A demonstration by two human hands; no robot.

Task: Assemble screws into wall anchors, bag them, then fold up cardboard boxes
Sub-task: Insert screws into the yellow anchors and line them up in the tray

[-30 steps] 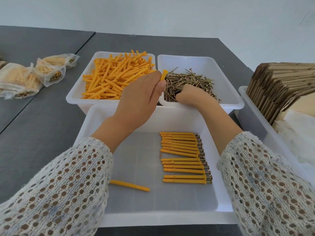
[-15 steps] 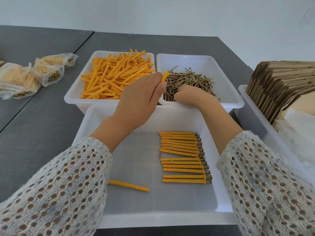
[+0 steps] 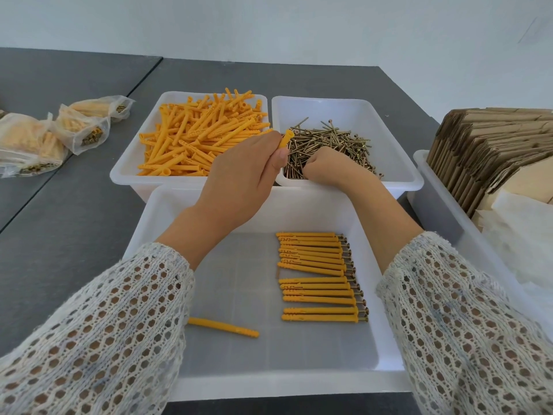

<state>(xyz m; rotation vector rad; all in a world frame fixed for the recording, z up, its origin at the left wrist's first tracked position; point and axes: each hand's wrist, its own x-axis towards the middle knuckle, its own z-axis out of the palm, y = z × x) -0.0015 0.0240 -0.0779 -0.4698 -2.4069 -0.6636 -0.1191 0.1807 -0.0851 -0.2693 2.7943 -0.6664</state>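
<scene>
my left hand [image 3: 239, 178] is pinching with thumb and fingers, right hand [image 3: 324, 164] curled knuckles-up, both arms stretched forward

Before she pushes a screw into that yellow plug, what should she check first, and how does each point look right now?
1. Plug in hand: ok. The left hand pinches one yellow plug, its end sticking up.
2. Screw picked: cannot tell. The right hand is curled down in the screw pile; its fingertips are hidden.
3. Screws left in the bin: ok.
4. Room in the front tray for the next one: ok, beside the finished row.
5. Stray empty plug in the tray: not ok, no screw in it.
</scene>
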